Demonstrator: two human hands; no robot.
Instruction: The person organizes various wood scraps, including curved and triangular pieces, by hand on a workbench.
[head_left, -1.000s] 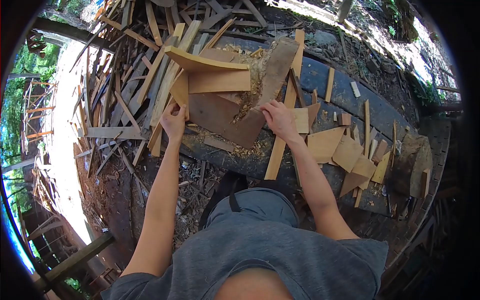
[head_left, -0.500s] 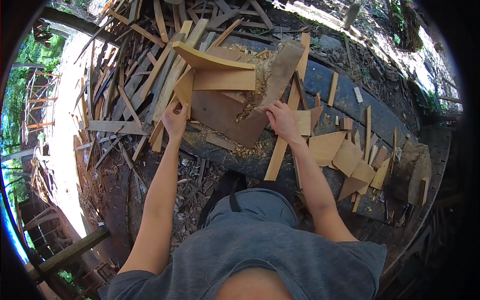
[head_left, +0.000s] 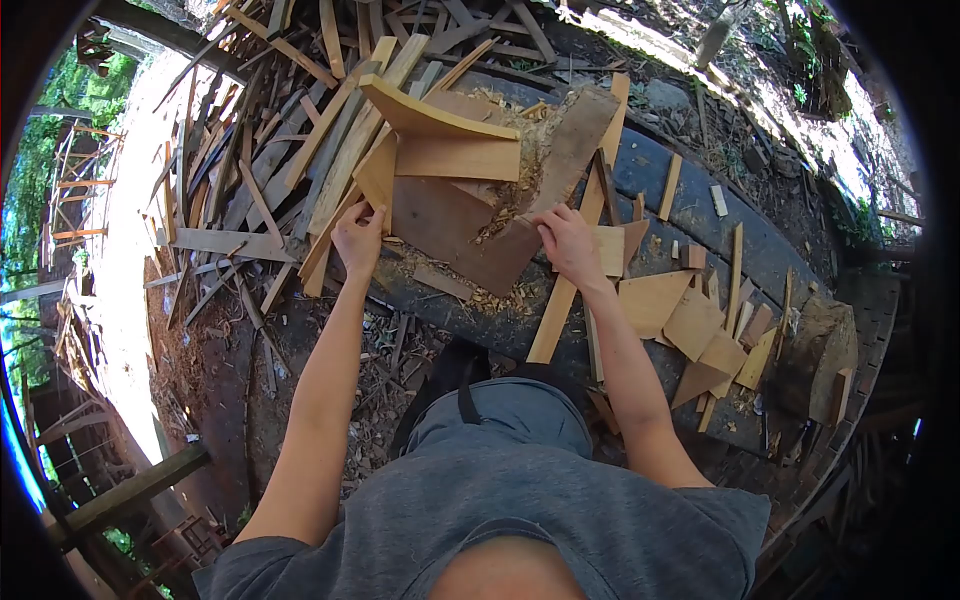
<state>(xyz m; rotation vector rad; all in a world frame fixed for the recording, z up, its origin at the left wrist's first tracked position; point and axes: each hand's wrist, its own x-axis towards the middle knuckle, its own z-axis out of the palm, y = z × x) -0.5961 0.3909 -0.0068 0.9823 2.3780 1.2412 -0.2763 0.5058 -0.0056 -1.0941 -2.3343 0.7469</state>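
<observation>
A pale wooden piece made of joined boards, with a curved upper edge and an upright end, rests over a worn brown board. My left hand is closed on the lower corner of the upright end, thumb and fingers pinching it. At the brown board's right edge, beside its chip-filled gap, is my right hand. Its fingertips are pressed together there; whatever is between them is too small to make out. Wood chips lie along the board's near edge.
Piled scrap sticks crowd the left and back. Cut wood pieces lie on the dark bench top at the right, near a rough wood block. A long pale strip passes beneath my right hand.
The whole view has shifted slightly, so the wood and both hands appear a little further right. Both hands keep nearly the same positions on the pieces.
</observation>
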